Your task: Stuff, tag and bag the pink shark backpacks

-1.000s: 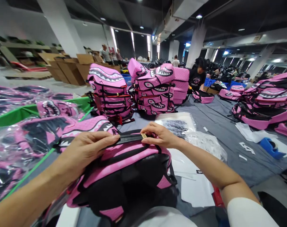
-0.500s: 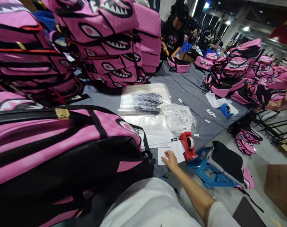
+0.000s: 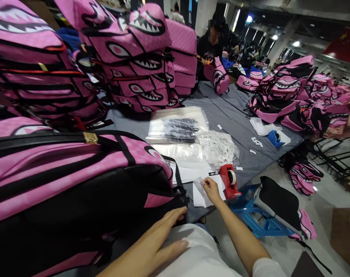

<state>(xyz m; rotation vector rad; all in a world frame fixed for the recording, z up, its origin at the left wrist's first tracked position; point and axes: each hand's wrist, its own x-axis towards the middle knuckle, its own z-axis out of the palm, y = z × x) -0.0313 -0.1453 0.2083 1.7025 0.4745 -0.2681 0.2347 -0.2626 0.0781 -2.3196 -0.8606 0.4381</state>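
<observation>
Beside one near-left bag (image 3: pixel 76 181), the left grip (image 3: pixel 160 242) spreads released; the right grip (image 3: pixel 211 191) pinches one sheet (image 3: pixel 198 185) near one red dispenser (image 3: pixel 227 185) holding one roll (image 3: pixel 234 177).

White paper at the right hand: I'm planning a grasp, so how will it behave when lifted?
Likely light and floppy: the white paper looks thin, part seemingly pinched up by the right hand. It may slide easily, its near edge lying uncovered.

White paper (image 3: pixel 200 197) at the right hand (image 3: pixel 211 190), red tape dispenser (image 3: pixel 229 187) beside it, pink-and-black backpack (image 3: pixel 76 188) to its left!
</observation>
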